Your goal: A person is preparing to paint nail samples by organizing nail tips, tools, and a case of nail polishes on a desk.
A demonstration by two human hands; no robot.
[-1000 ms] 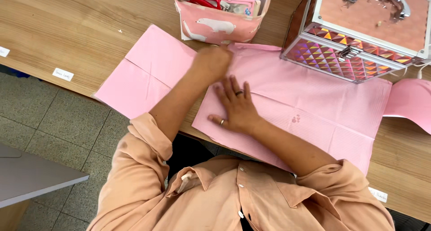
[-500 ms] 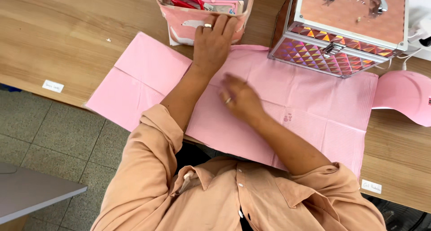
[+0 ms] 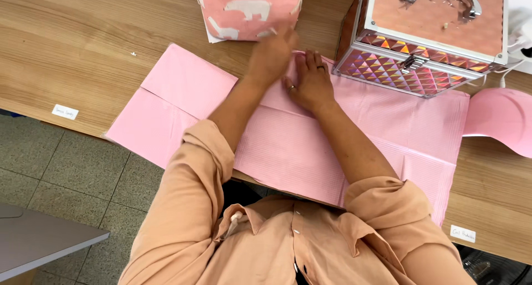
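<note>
The pink paper sheet (image 3: pixel 354 135) lies spread flat across the near half of the wooden table (image 3: pixel 83 41), creased into panels, and its near edge hangs a bit past the table's front edge, right over the person's lap. That probably keeps it within easy arm's reach while it gets pressed down. The right hand (image 3: pixel 311 81) sits flat on the sheet toward its far edge, fingers together and stretched out, palm down, holding nothing; there are rings on a couple of the fingers. It looks like it's pinning the paper so it doesn't slide. The left hand (image 3: pixel 272 52) is blurry, hovering just past the sheet's far edge, right by the bottom of the pink fabric bag with white bears (image 3: pixel 246 11). Whether its fingers are curled or open can't be made out, and nothing shows in it. The bag stands at the table's far edge, just beyond the sheet. To the right, a sparkly metal case with a handle on top (image 3: pixel 426 41) rests with its front corner on the sheet's far right part, which also weighs the paper down. A pink cap (image 3: pixel 501 119) lies by the table's right edge, just beside the sheet.
</note>
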